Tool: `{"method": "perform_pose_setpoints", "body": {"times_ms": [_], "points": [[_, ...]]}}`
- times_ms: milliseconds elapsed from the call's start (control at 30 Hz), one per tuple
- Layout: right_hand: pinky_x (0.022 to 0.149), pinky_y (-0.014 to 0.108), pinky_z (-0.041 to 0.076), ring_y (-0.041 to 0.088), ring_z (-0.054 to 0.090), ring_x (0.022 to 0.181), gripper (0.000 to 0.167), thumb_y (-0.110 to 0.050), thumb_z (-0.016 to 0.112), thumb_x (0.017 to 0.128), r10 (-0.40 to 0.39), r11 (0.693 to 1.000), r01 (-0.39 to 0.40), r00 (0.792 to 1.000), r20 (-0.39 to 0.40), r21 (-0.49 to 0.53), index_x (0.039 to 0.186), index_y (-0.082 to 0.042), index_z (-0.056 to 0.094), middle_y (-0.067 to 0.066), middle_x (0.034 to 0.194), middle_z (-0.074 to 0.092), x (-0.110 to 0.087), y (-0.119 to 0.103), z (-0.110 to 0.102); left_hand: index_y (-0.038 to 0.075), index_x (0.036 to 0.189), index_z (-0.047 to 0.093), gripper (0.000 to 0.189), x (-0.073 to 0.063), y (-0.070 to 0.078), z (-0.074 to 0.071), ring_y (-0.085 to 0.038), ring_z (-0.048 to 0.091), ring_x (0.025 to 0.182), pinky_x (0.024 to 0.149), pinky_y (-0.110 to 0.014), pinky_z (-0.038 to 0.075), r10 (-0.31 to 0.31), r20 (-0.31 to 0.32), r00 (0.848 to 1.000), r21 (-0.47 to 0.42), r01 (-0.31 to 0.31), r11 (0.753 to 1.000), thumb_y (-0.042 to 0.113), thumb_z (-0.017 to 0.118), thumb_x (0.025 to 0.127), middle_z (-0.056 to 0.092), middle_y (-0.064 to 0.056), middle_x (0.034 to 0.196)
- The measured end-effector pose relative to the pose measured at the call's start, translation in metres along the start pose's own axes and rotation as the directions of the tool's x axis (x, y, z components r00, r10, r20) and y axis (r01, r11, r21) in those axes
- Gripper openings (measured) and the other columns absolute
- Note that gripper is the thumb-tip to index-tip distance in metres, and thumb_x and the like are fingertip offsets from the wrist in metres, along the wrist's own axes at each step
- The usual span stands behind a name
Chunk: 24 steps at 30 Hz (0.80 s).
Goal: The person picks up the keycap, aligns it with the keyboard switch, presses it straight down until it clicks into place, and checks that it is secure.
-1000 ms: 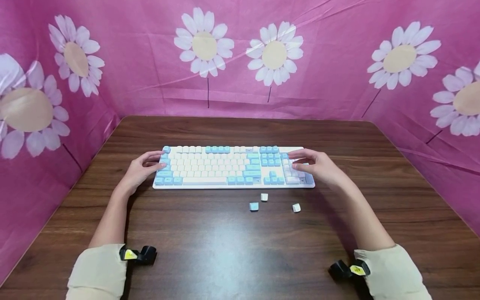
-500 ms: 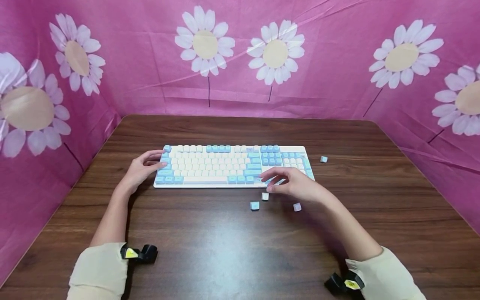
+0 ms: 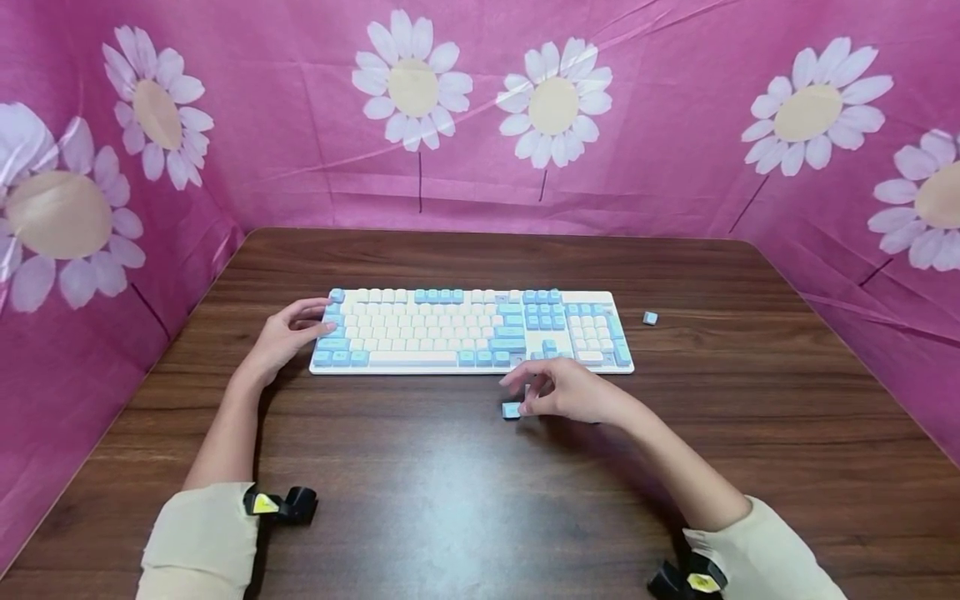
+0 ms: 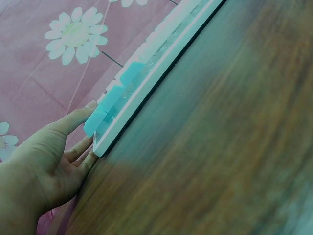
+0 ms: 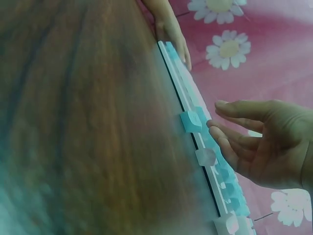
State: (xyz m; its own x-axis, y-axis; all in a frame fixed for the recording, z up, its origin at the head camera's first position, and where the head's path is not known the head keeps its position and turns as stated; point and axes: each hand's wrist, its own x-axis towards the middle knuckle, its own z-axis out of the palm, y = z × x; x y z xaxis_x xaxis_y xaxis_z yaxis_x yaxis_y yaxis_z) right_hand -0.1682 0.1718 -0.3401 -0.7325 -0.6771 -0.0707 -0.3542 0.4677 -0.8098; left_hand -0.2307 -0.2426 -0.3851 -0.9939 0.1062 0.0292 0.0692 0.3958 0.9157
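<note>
At the left we see a beige sleeve (image 3: 198,537) with a black device (image 3: 281,506) at its cuff, and farther up the left hand (image 3: 283,337), which pinches the left end of the keyboard (image 3: 420,333), its fingertips against the light blue keys and the corner. The keyboard, white and light blue, stretches from left to right on the brown wooden table (image 3: 405,475). Before its front edge, right of its middle, we find a loose light blue keycap (image 3: 511,410). Just beside this one is the right hand (image 3: 566,392), its fingers a little bent and parted, and we see nothing held between them; whether they touch the keycap, we cannot tell with certainty. A white keycap (image 5: 206,156) is partly hidden by this hand in the head view, but the right wrist view shows it clearly, and also a second white keycap (image 5: 226,224), which lies farther right along the same edge. Beyond the keyboard's right end, another light blue keycap (image 3: 650,318) rests on the table, apart from it.
</note>
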Motion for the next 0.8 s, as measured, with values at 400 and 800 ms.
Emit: {"method": "perform_pose_setpoints", "body": {"times_ms": [400, 800], "points": [[0.056, 0.025, 0.043, 0.011, 0.051, 0.065, 0.028, -0.008, 0.072, 0.080, -0.001, 0.995, 0.001, 1.000, 0.007, -0.096, 0.107, -0.011, 0.066, -0.001, 0.088, 0.062, 0.002, 0.005, 0.008, 0.004, 0.135, 0.043, 0.056, 0.001, 0.001, 0.000, -0.030, 0.040, 0.117, 0.091, -0.037, 0.033, -0.003, 0.009, 1.000, -0.001, 0.003, 1.000, 0.030, 0.063, 0.088, 0.044, -0.018, 0.132], [0.057, 0.026, 0.044, 0.009, 0.050, 0.064, 0.026, -0.007, 0.071, 0.080, -0.025, 0.976, 0.021, 1.000, -0.012, -0.216, 0.105, -0.014, 0.067, -0.005, 0.085, 0.058, 0.003, 0.005, 0.014, 0.005, 0.135, 0.042, 0.057, 0.000, 0.000, -0.001, -0.030, 0.040, 0.116, 0.089, -0.034, 0.033, -0.007, 0.006, 1.000, 0.000, 0.007, 1.000, 0.030, 0.063, 0.088, 0.043, -0.017, 0.132]]}}
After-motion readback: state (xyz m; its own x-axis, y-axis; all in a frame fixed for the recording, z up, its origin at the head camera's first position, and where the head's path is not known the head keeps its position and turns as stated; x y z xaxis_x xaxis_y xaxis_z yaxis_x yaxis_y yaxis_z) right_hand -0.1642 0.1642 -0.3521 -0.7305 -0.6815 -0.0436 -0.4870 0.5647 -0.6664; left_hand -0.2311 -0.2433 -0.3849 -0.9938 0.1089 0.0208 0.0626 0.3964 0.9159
